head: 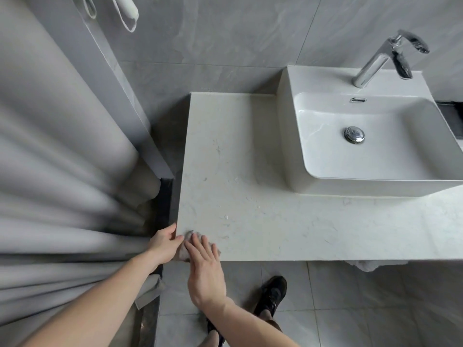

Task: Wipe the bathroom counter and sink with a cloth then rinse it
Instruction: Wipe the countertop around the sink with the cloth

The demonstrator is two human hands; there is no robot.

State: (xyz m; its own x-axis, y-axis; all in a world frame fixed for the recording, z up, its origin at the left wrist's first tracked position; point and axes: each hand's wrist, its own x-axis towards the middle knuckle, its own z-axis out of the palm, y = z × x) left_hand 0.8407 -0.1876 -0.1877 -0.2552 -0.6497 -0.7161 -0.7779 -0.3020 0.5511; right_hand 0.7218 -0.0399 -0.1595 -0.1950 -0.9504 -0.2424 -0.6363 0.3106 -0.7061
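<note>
Two hands meet at the counter's near left corner; the right hand lies flat, fingers spread, pressing the cloth; the left hand, loosely open, touches its edge; soft and limp, likely best bunched in the palm; droplets beyond; sink far right.

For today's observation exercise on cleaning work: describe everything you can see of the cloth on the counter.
The cloth is a small, crumpled, greyish-beige rag, soft-looking. It lies at the near left corner of the pale stone counter, partly overhanging the front edge. The right hand presses flat on top of it, fingers spread, hiding most of it. The left hand rests on the counter's corner, fingertips touching the cloth's left side. Whether it is wet cannot be told.
</note>
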